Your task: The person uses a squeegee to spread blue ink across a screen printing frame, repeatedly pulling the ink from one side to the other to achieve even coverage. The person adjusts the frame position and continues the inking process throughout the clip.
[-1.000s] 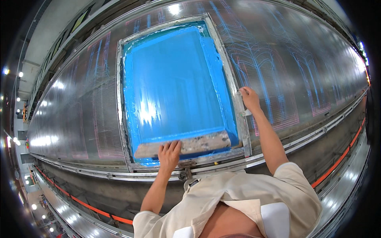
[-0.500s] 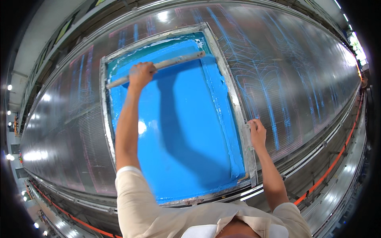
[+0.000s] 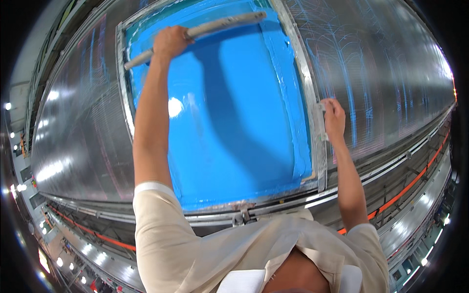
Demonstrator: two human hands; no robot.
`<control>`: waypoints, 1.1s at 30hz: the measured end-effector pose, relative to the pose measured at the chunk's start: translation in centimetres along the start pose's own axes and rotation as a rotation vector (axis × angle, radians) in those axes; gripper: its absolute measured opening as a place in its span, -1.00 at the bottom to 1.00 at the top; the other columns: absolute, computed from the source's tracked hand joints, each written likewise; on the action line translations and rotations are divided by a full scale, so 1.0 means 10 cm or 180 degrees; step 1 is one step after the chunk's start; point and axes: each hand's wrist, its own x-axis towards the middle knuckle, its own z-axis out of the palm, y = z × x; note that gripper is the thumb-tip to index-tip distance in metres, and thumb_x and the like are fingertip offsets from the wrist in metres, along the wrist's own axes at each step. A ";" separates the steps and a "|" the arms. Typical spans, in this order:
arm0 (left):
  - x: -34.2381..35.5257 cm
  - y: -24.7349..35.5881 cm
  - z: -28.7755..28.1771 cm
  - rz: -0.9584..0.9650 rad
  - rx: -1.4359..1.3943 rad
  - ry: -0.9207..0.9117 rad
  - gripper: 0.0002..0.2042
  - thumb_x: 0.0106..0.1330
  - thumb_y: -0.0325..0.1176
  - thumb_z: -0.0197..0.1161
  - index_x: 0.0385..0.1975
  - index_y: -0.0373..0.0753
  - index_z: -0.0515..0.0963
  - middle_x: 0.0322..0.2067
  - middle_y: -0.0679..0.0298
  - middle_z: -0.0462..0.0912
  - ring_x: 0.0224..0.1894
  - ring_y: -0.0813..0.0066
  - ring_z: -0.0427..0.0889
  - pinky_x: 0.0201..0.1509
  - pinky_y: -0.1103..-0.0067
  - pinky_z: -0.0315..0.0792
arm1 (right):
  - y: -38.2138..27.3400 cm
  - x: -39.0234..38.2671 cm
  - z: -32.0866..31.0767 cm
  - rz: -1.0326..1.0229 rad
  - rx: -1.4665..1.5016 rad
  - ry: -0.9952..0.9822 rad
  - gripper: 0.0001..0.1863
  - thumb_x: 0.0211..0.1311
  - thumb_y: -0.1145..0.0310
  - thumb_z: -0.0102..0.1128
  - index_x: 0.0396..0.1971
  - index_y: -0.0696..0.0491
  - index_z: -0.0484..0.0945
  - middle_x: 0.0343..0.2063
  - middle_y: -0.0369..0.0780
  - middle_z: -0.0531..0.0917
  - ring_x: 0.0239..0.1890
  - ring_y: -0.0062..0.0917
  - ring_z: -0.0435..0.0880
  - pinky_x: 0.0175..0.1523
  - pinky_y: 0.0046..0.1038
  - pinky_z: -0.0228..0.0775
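My left hand grips a long, paint-marked squeegee bar at the far end of a screen. The screen's mesh is coated with glossy blue ink, with thicker ridges along the edges, inside a worn metal frame. My left arm reaches over the frame's left side, and its shadow falls across the ink. My right hand is closed on a small metal bracket at the frame's right side.
A long metal table runs under the screen to both sides, with thin blue and pink line patterns. A metal rail runs along its near edge; beyond lie an orange bar and ceiling lights at the rim.
My left hand has carried the bar from the screen's near edge to its far end. My right hand stays on the frame's side. The view has shifted between frames.
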 end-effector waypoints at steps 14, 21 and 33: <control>-4.78 2.23 -0.09 -0.0037 -0.0756 0.0232 -0.71 0.14 -0.44 0.21 -0.11 -0.12 0.63 -0.10 0.32 0.70 -0.12 0.33 0.67 -0.07 0.39 0.51 | -0.04 0.12 0.01 0.0434 0.0216 -0.0418 -0.57 0.37 0.07 0.19 0.01 0.10 0.66 -0.45 -0.26 0.65 -0.45 -0.57 0.55 -0.25 -0.46 0.38; -4.78 2.26 -0.06 -0.0180 -0.0496 0.0144 -0.83 0.14 -0.37 0.19 -0.27 -0.09 0.60 -0.25 0.40 0.66 -0.14 0.41 0.61 -0.04 0.43 0.40 | 0.42 0.35 0.01 -0.0385 0.0202 -0.0132 -0.67 0.41 0.17 0.14 -0.03 0.06 0.67 -0.54 -0.34 0.51 -0.56 -0.66 0.36 -0.49 -0.50 0.15; -4.93 2.03 -0.50 -0.0274 -0.1051 0.0296 -0.73 0.02 -0.41 0.29 -0.22 -0.05 0.58 -0.21 0.43 0.67 -0.15 0.39 0.61 -0.06 0.38 0.43 | -0.47 -0.09 -0.47 -0.0975 -0.0179 0.0027 -0.69 0.46 0.22 0.12 -0.08 0.13 0.68 -0.43 -0.35 0.65 -0.46 -0.72 0.45 -0.36 -0.52 0.29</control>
